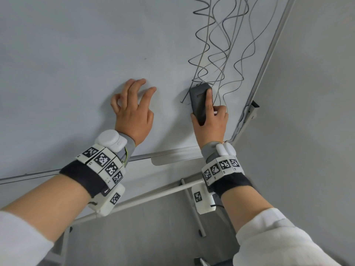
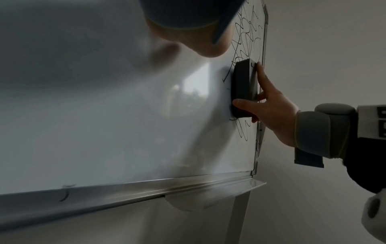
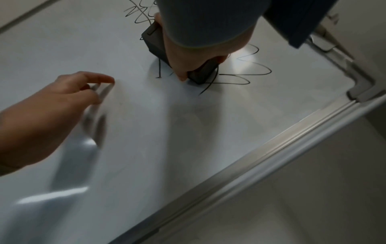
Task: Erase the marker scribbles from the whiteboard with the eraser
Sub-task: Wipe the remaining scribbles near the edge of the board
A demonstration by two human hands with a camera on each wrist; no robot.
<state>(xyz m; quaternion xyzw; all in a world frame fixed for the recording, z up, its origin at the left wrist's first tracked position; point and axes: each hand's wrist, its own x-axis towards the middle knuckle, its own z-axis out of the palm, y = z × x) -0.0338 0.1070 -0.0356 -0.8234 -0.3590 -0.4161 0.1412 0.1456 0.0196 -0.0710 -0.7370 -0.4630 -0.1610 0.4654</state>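
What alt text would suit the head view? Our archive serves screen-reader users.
A person's right hand presses a dark eraser against the lower end of black marker scribbles on a whiteboard, while the left hand rests its fingertips on the board beside it.

Glossy whiteboard (image 2: 104, 115) throws back soft reflections, smooth all over. The eraser (image 1: 199, 100) looks matt dark plastic. Brushed metal frame (image 3: 261, 148) gleams along the edge, and the scribbles (image 1: 221, 45) read as thin dry black ink.
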